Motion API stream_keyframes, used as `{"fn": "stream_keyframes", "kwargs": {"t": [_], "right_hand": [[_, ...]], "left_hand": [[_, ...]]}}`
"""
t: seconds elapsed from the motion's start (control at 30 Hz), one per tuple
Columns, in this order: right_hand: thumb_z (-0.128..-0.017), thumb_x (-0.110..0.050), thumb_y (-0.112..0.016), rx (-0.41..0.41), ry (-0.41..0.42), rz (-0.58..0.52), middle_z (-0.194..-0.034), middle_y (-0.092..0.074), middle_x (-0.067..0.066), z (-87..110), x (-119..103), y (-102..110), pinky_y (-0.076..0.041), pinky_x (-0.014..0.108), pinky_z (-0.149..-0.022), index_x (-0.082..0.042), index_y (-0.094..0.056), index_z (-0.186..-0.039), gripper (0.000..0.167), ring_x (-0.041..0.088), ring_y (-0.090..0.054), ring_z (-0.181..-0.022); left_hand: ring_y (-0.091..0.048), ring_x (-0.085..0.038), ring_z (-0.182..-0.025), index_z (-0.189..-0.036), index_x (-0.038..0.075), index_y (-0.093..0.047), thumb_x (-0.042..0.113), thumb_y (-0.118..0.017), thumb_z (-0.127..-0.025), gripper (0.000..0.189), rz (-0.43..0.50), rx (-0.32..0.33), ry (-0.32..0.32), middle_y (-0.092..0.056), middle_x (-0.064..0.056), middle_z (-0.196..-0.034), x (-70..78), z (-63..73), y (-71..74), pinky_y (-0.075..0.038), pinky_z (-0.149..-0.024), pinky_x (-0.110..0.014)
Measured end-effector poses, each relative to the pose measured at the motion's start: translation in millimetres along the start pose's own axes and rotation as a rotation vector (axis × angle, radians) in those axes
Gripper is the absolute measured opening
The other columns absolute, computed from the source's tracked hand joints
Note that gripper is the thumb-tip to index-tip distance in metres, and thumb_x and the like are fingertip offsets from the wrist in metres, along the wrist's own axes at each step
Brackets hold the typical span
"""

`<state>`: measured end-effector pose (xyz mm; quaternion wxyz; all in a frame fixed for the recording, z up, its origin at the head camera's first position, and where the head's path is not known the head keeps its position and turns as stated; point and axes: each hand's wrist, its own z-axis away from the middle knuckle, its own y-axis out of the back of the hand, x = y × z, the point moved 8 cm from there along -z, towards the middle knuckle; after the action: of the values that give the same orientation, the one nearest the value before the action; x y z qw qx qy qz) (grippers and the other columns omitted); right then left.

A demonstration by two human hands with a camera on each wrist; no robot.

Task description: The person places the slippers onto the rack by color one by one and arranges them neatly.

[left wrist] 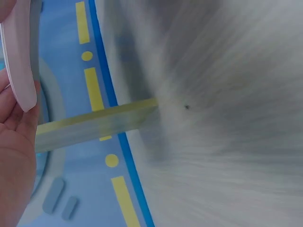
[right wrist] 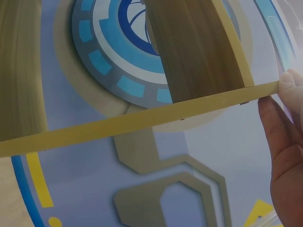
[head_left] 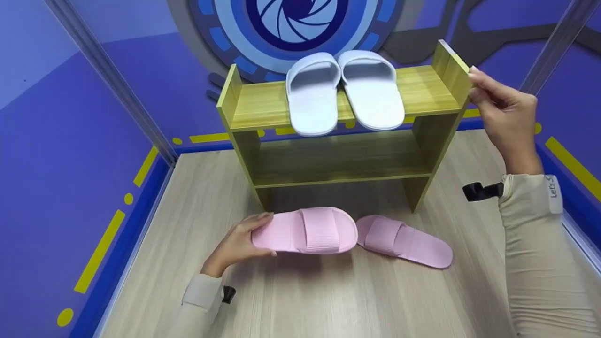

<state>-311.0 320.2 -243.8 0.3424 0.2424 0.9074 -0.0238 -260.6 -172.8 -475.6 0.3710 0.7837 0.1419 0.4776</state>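
My left hand (head_left: 239,244) grips a pink slipper (head_left: 324,230) by its heel end, toe pointing right, in front of the shelf. In the left wrist view, the same slipper (left wrist: 21,56) shows edge-on between the fingers and thumb. A second pink slipper (head_left: 408,244) lies on the floor to the right, its toe close to the first one's toe. With thumb and fingers, my right hand (head_left: 507,110) pinches the upper right side panel of the wooden shoe rack (head_left: 342,180). The right wrist view shows that panel's edge (right wrist: 142,116) between thumb and fingers.
Two white slippers (head_left: 312,101) stand side by side on the rack's top board, toes to the back. A lower board (head_left: 338,157) spans the rack beneath. Blue patterned walls (head_left: 70,155) enclose the pale wooden floor (head_left: 300,310) at the left, back and right.
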Motion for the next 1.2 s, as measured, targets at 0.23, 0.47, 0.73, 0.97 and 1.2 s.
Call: {"fn": "stream_keyframes", "kwargs": {"t": [0.23, 0.47, 0.73, 0.97, 1.2], "right_hand": [[-0.086, -0.001, -0.067, -0.013, 0.004, 0.013, -0.117, -0.069, 0.005, -0.6, 0, -1, -0.053, 0.011, -0.077, -0.004, -0.072, -0.110, 0.025, 0.008, -0.067, -0.107], [-0.085, 0.000, -0.068, -0.013, -0.012, -0.004, -0.117, -0.069, 0.005, -1.3, 1, 0, -0.053, 0.011, -0.077, -0.002, -0.072, -0.110, 0.025, 0.009, -0.066, -0.109], [-0.085, 0.002, -0.068, 0.010, 0.018, -0.001, -0.116, -0.069, 0.007, 1.0, -2, 4, -0.054, 0.012, -0.076, -0.001, -0.071, -0.110, 0.026, 0.006, -0.068, -0.103], [-0.085, 0.002, -0.068, 0.016, -0.027, -0.017, -0.116, -0.069, 0.004, 2.0, 2, 4, -0.053, 0.012, -0.077, -0.001, -0.072, -0.110, 0.025, 0.005, -0.068, -0.103], [-0.085, 0.003, -0.067, 0.016, -0.041, -0.024, -0.117, -0.069, 0.005, 0.9, 2, 1, -0.053, 0.011, -0.078, 0.001, -0.071, -0.110, 0.026, 0.003, -0.068, -0.101]], "left_hand": [[-0.049, -0.037, -0.129, -0.133, 0.007, -0.058, 0.038, -0.091, -0.060, 0.087, 0.015, 0.012, 0.007, -0.055, -0.014, -0.138, 8.2, -5.1, 3.1, -0.042, -0.104, -0.054], [-0.051, -0.038, -0.127, -0.132, 0.005, -0.059, 0.034, -0.092, -0.059, 0.084, 0.027, 0.058, -0.025, -0.057, -0.014, -0.136, 18.9, -10.6, 6.1, -0.043, -0.104, -0.051], [-0.053, -0.033, -0.126, -0.131, 0.005, -0.059, 0.035, -0.092, -0.059, 0.084, 0.018, 0.130, -0.084, -0.059, -0.015, -0.133, 35.6, -22.2, 6.6, -0.046, -0.102, -0.049], [-0.054, -0.032, -0.126, -0.130, 0.004, -0.060, 0.036, -0.091, -0.059, 0.084, -0.014, 0.190, -0.095, -0.060, -0.013, -0.133, 46.9, -28.6, 8.5, -0.047, -0.102, -0.046], [-0.052, -0.038, -0.126, -0.131, -0.001, -0.057, 0.033, -0.091, -0.061, 0.085, -0.003, 0.268, -0.012, -0.057, -0.020, -0.133, 46.2, -33.3, 9.4, -0.046, -0.102, -0.050]]}}
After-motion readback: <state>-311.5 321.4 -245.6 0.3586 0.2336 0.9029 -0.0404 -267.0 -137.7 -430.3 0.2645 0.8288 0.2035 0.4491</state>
